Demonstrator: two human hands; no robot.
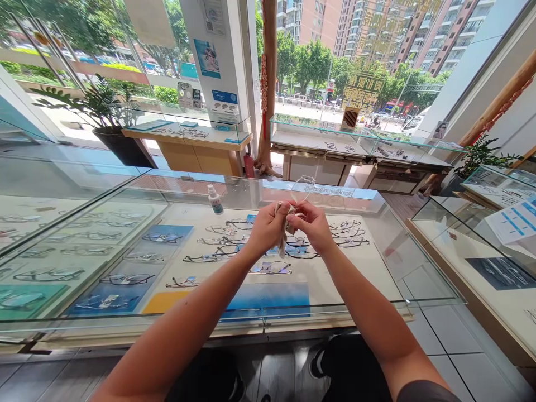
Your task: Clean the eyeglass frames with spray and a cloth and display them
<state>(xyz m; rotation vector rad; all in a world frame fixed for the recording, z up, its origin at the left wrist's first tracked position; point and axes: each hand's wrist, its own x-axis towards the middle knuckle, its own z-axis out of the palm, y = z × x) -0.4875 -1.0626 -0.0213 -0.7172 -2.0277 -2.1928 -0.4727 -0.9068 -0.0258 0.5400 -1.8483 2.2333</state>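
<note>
My left hand is closed on a crumpled pale cloth, which hangs below the fingers. Close beside it, my right hand pinches a pair of thin, light-coloured eyeglasses whose frame sticks up past the fingertips. Both hands meet above the glass display counter, and the cloth lies between them; the fingers hide part of the eyeglasses. A small white spray bottle stands upright on the counter's glass top, left of my hands.
Under the glass of the display counter lie several rows of eyeglasses. Another glass case stands at the right. Low showcases, a potted plant and a wooden post line the windows.
</note>
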